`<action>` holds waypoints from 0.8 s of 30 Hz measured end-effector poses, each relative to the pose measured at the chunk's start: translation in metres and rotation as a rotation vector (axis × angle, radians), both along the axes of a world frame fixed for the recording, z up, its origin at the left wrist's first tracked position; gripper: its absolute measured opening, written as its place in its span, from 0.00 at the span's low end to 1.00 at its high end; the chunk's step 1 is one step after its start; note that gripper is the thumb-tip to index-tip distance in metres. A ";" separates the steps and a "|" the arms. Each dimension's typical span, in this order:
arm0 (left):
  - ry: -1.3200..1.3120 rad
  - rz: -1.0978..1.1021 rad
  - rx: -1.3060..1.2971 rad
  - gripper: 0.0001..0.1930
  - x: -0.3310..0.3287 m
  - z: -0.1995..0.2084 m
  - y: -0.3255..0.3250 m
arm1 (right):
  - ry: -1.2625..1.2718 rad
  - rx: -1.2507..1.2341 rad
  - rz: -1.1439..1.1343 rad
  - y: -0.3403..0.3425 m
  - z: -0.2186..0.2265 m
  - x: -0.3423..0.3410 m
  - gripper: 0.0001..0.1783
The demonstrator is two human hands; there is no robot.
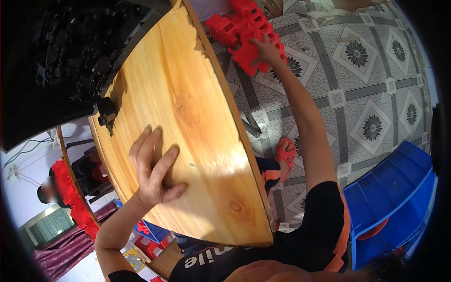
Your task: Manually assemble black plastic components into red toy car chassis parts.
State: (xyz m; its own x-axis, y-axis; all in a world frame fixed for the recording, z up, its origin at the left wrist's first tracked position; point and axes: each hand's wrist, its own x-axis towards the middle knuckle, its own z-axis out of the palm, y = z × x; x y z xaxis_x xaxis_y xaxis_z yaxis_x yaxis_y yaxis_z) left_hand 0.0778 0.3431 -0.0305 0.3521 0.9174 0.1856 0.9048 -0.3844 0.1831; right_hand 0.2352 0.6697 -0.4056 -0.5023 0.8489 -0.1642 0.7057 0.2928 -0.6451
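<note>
Wooden table (206, 141) comes right up to the person's dark shirt (312, 211), blue bin (390, 188) off to the right; left hand (154, 171) rests palm down on the wood, fingers loosely spread; a small black piece (107, 112) sits beyond it, near a big dark heap (61, 61). Right hand (264, 50) reaches past the table's right edge onto some red plastic parts (243, 34) over the patterned floor (359, 89), can't tell if it's actually gripping; way back left, another person (44, 193) by more red stuff (70, 192).

Bright glare on wooden table (188, 98), dark upper left, fisheye-bent edges
</note>
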 end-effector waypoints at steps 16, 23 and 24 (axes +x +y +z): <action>-0.486 0.299 0.744 0.45 -0.009 -0.015 -0.046 | 0.892 0.274 -0.162 -0.214 0.418 0.141 0.52; -0.131 0.394 0.562 0.40 0.033 0.010 -0.117 | 0.851 -0.347 0.177 -0.291 0.418 0.038 0.41; -0.127 0.403 0.564 0.40 0.024 0.013 -0.118 | 0.850 -0.350 0.187 -0.292 0.418 0.040 0.41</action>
